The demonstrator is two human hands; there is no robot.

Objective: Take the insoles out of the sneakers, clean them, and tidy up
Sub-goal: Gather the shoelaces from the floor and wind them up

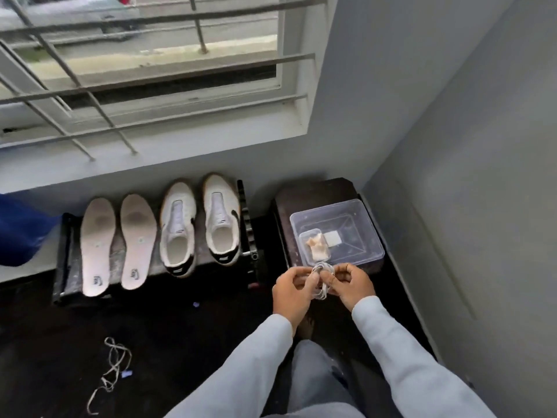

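Two white insoles (98, 245) (138, 241) lie side by side on a dark low rack (64, 254) under the window. To their right stand two white sneakers (177, 227) (222, 218) without laces. My left hand (294, 289) and my right hand (351, 285) both hold a coiled white shoelace (322, 280) between them, just in front of a clear plastic box (358, 224). A second white lace (113, 372) lies loose on the dark floor at lower left.
The clear box sits on a dark stool (304, 197) in the corner and holds a small clear tub (315, 247) with a cloth. A grey wall (467, 176) rises on the right. A barred window (144, 70) is above; a blue object (21, 227) is at far left.
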